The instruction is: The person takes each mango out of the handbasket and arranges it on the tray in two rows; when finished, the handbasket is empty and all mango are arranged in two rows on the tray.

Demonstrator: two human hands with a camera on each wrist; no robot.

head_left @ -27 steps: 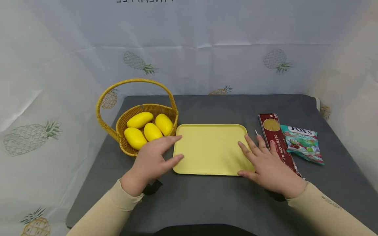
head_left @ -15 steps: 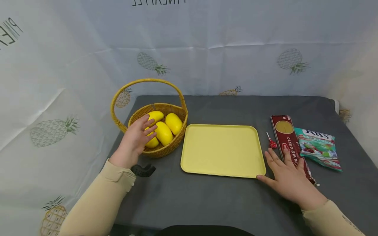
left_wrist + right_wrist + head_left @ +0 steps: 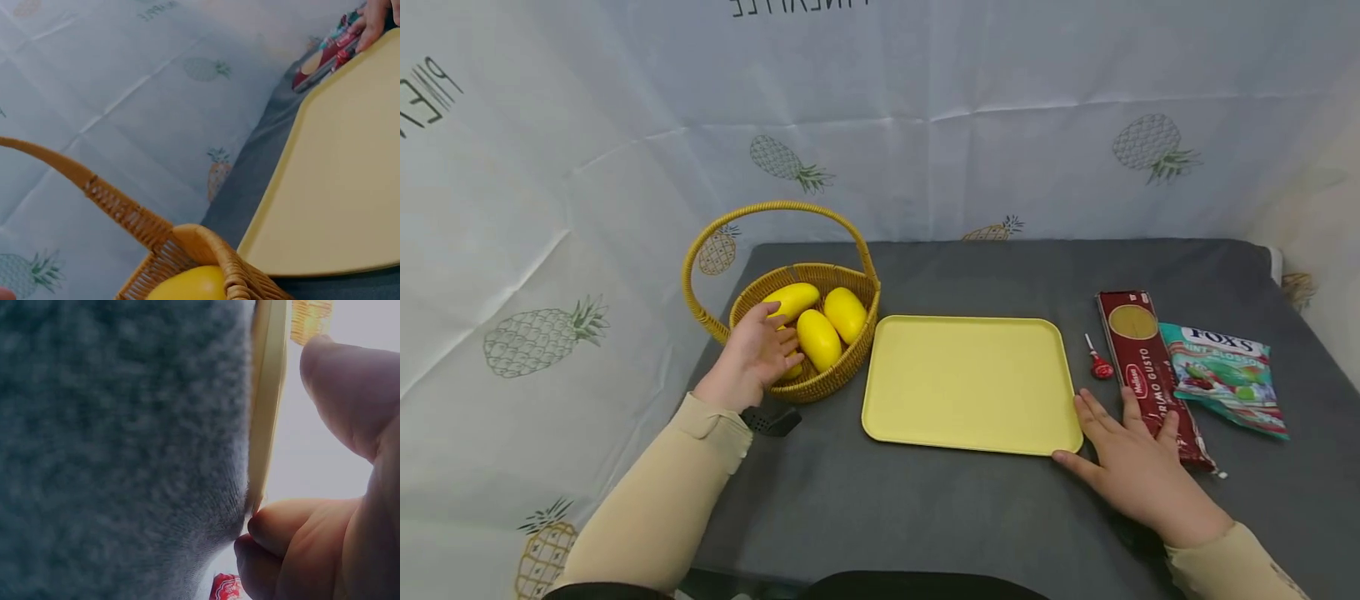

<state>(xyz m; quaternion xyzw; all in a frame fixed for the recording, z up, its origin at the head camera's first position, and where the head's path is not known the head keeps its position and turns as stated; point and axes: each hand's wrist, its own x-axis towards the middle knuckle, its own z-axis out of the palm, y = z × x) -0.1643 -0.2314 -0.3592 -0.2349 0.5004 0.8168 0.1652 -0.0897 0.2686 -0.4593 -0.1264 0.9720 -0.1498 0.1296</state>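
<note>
My left hand (image 3: 752,346) reaches over the near left rim of a yellow wicker basket (image 3: 842,367). Its fingers are loosely bent in front of the yellow mangoes and partly hide one. Another mango (image 3: 819,340) lies just right of the fingertips. In the left wrist view a mango (image 3: 190,284) shows inside the basket, below its handle (image 3: 119,206). My right hand (image 3: 1138,467) is spread at the near right corner of a flat yellow tray (image 3: 970,383), its thumb right at the rim. The right wrist view shows the tray's edge (image 3: 269,394) beside the fingers (image 3: 300,531).
To the right of the tray lie a red lollipop (image 3: 1102,367), a long dark red Primo Gusto packet (image 3: 1150,375) and a green Fox's sweets bag (image 3: 1225,375). The right fingers overlap the packet. A pineapple-print cloth (image 3: 925,183) hangs behind the grey table (image 3: 925,517).
My left hand has moved from the tray's left edge up and left to the basket. The right hand has stayed near the tray's right side, and the lollipop has come into full view.
</note>
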